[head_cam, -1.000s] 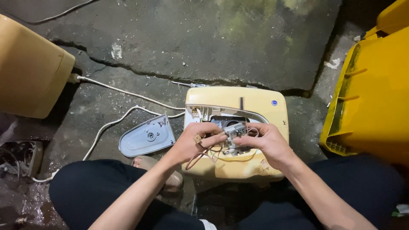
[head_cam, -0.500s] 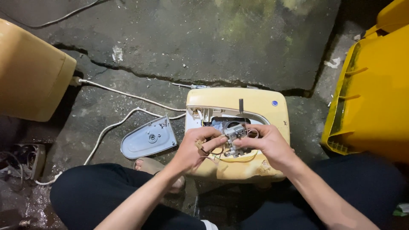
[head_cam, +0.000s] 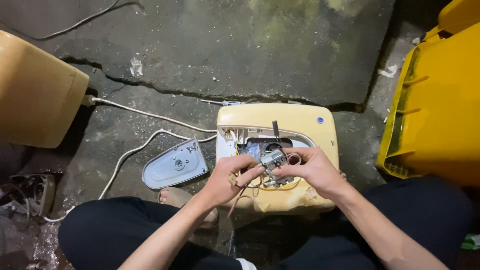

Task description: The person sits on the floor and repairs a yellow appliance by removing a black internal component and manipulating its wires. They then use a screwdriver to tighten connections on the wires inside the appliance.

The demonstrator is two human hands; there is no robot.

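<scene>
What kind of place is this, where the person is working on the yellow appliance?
Probably an informal repair spot outdoors or in a yard, not a proper workshop. The work is done on a cracked concrete floor, the opened yellow appliance sits right on it, and a large yellow plastic bin stands beside it.

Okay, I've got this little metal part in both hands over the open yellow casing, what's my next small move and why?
Probably ease the metal part a little farther up with the right hand while the left hand steadies the wires: they seem to run from it into the open yellow casing, so a hard pull might strain them.
</scene>
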